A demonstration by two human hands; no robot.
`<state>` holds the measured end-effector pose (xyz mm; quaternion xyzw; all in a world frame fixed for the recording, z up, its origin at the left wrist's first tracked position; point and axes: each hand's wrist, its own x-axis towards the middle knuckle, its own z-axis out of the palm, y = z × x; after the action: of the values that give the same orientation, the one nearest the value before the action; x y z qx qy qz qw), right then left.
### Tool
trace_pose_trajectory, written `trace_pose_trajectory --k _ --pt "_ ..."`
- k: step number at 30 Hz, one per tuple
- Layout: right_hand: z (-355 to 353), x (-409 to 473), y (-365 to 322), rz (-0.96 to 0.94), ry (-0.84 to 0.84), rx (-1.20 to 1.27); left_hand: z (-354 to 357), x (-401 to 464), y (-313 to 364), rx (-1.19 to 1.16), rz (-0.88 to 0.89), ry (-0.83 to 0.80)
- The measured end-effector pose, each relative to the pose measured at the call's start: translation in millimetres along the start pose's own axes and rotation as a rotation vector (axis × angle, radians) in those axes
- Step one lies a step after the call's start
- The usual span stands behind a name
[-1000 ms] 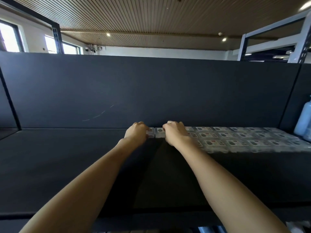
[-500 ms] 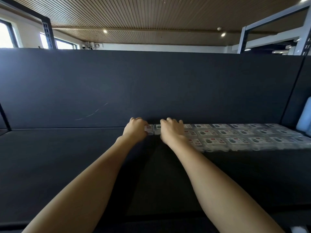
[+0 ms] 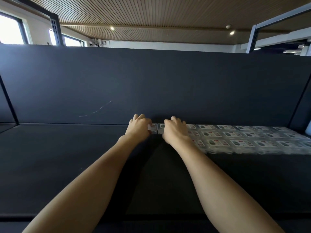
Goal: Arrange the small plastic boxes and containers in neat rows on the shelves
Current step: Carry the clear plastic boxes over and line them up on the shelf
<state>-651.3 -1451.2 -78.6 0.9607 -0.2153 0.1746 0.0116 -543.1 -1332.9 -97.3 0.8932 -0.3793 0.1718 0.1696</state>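
Hands barely shifted over the last second: left hand [image 3: 138,127] still grips the end plastic box [image 3: 152,128] at the back of the shelf [image 3: 67,157], right hand [image 3: 174,130] curled over its neighbour [image 3: 161,128], closing the back row's gap.

Setting reads as a shop or stockroom. A long black display shelf [image 3: 67,165] with a matching black back panel [image 3: 151,81] carries rows of small clear plastic boxes with printed labels [image 3: 235,137]; above the panel, a slatted wooden ceiling [image 3: 151,14] with recessed spotlights and grey metal racking uprights [image 3: 252,37].
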Motion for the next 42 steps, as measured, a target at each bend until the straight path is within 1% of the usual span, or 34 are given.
trace_pose_trajectory --k 5,9,11,14,17,19,22,26,28,31,35,39,42 --pt "0.5 -2.7 -1.3 -0.021 -0.022 -0.023 -3.7 -3.5 1.2 0.017 -0.001 -0.050" --pt "-4.6 -7.7 -0.7 0.003 -0.068 0.057 -17.6 -12.0 0.1 -0.058 0.005 -0.168" --pt "-10.9 -13.9 -1.6 0.023 -0.092 0.074 -31.9 -20.9 3.1 -0.131 -0.014 -0.190" --pt "-19.8 -25.8 -7.9 0.039 -0.107 0.160 -56.2 -36.9 -4.8 -0.192 -0.014 -0.154" --pt "-27.0 -37.2 -22.5 -0.002 -0.074 0.274 -83.8 -60.3 -24.3 -0.173 -0.018 -0.092" --pt "-32.1 -47.6 -39.2 -0.057 -0.054 0.365 -101.6 -80.9 -41.2 -0.133 -0.048 -0.079" --pt "-41.1 -68.7 -76.2 -0.143 -0.075 0.501 -127.0 -119.8 -71.7 -0.100 -0.085 -0.066" --pt "-49.9 -103.6 -144.9 -0.264 -0.176 0.633 -163.2 -185.3 -110.3 -0.060 -0.170 -0.034" --pt "-52.7 -124.8 -184.6 -0.328 -0.208 0.641 -181.8 -222.2 -131.1 -0.049 -0.230 -0.015" --pt "-54.8 -157.7 -243.7 -0.414 -0.250 0.633 -207.8 -279.7 -167.2 -0.024 -0.282 -0.034" --pt "-59.3 -203.6 -319.5 -0.526 -0.241 0.628 -241.3 -356.8 -209.4 -0.007 -0.380 -0.022" --pt "-63.9 -244.5 -392.1 -0.627 -0.254 0.642 -274.0 -430.9 -246.8 -0.028 -0.429 0.003" --pt "-66.7 -269.9 -445.4 -0.695 -0.261 0.635 -301.2 -482.2 -275.0 -0.030 -0.519 0.026"
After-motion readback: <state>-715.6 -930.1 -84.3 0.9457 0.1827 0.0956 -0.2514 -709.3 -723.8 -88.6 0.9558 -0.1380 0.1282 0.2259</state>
